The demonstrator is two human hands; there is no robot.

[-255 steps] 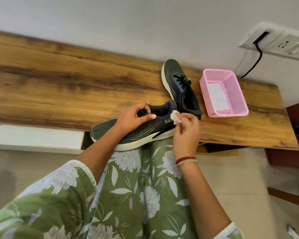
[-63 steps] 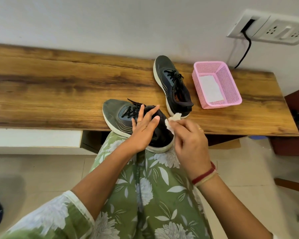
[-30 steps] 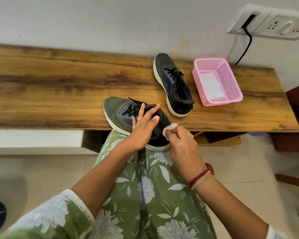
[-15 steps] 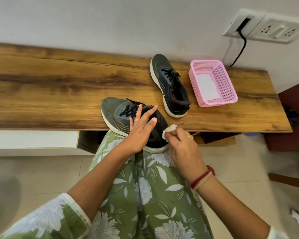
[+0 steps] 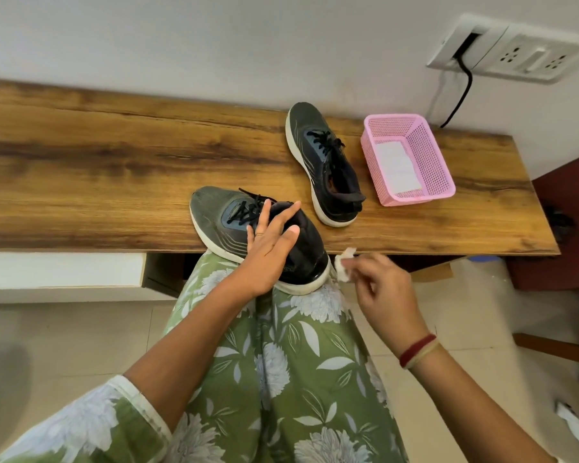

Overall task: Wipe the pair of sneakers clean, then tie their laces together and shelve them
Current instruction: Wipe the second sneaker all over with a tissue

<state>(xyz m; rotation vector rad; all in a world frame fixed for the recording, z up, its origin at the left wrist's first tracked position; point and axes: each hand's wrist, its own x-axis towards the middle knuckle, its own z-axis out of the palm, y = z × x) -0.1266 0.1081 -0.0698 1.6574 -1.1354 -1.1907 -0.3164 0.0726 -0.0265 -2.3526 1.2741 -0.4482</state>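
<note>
A dark grey sneaker (image 5: 214,215) with black laces lies across the front edge of the wooden bench (image 5: 97,168), its heel over my lap. My left hand (image 5: 268,248) rests flat on its collar with straight fingers. My right hand (image 5: 381,289) pinches a small white wipe (image 5: 343,267) just right of the heel, a little off the shoe. The second sneaker (image 5: 325,162) stands on the bench behind, toe towards the wall.
A pink plastic basket (image 5: 438,162) with a white sheet inside sits right of the second sneaker. A wall socket with a black cable (image 5: 462,88) hangs above it. White scraps (image 5: 572,426) lie on the tiled floor at right.
My right hand with the wipe has drawn away from the heel to the right. Earlier the near sneaker was turned from its side to sole down. My left hand stays on it.
</note>
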